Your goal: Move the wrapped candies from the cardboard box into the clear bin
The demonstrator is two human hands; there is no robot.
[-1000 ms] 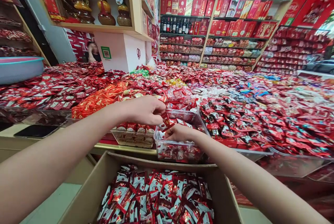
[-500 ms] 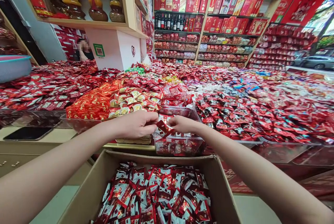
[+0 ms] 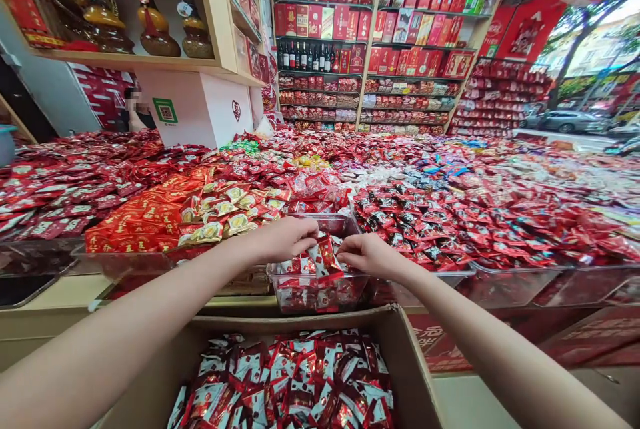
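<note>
A clear plastic bin (image 3: 319, 294) of red foil sachets stands just beyond the cardboard box. My left hand (image 3: 285, 240) curls over the sachets at the bin's middle, its grip partly hidden. My right hand (image 3: 367, 257) reaches in from the other side, fingertips against an upright red sachet (image 3: 326, 257). Directly below, the open cardboard box (image 3: 295, 322) is filled with red-and-white sachets (image 3: 283, 376).
Trays of gold-wrapped sweets (image 3: 220, 219) and black-and-red packets (image 3: 395, 216) crowd the counter. Wrapped sweets spread far across it. Shelves of red boxes and bottles (image 3: 320, 42) stand behind, and a person (image 3: 135, 109) is at the back left.
The view has turned left and tilted, so everything sits further left. My hands have dropped lower into the bin, and the red sachet between them now stands upright.
</note>
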